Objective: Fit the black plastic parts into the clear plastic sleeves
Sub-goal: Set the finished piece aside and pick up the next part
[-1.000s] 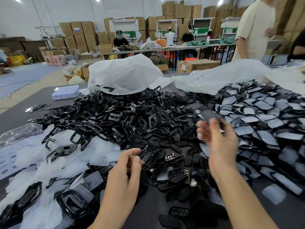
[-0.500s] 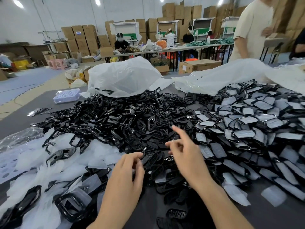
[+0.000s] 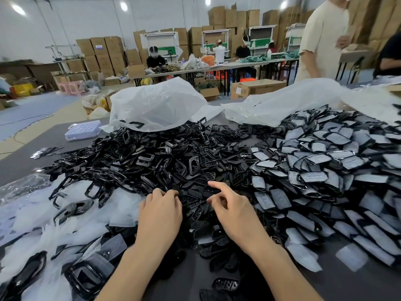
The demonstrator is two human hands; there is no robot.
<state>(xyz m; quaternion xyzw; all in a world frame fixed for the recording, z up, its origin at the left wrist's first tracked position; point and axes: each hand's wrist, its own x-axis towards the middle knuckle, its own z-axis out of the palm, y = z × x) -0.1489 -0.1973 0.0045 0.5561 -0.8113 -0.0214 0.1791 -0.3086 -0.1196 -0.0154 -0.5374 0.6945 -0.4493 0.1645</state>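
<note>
A large heap of loose black plastic parts covers the middle of the dark table. Empty clear plastic sleeves lie piled at the left, mixed with bigger black frames. On the right is a heap of black parts inside sleeves. My left hand rests palm down on the near edge of the black heap, its fingertips curled into the parts; whether it grips one is hidden. My right hand hovers just beside it, index finger stretched out to the left, other fingers loosely bent, holding nothing.
Two white plastic bags lie behind the heaps. A pale blue tray sits at the far left of the table. A person in a beige shirt stands at the far right; others work at tables beyond.
My right hand has let go of a sleeved part over the right heap and come back left and down to the loose parts. My left hand has reached forward into the black heap.
</note>
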